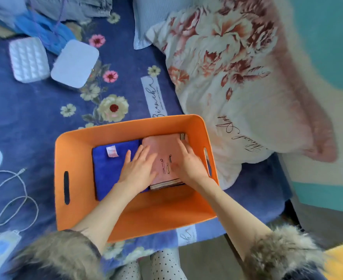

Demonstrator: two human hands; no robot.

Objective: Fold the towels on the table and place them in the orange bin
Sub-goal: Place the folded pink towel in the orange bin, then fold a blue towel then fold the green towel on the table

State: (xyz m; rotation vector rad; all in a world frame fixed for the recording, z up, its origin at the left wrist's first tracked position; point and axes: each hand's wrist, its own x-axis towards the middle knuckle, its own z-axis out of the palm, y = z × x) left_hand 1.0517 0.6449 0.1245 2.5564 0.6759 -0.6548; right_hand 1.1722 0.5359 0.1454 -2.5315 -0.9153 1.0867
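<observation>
The orange bin [110, 134] stands on a blue floral blanket, its long side towards me. Inside it on the left lies a folded blue towel [110, 170] with a pink label. A folded pink towel [164, 150] with small stick figures lies at the right on top of a striped stack. My left hand [139, 166] lies flat with straight fingers across the seam between the blue and pink towels. My right hand [188, 162] presses flat on the right part of the pink towel. Both forearms reach down into the bin.
A large floral pillow [237, 73] lies just right of the bin. Two white boxes [51, 59] sit at the back left, near blue cloth [43, 29]. White cables [11, 190] and a power strip [1, 247] lie at the left. The bed's edge runs along the bottom.
</observation>
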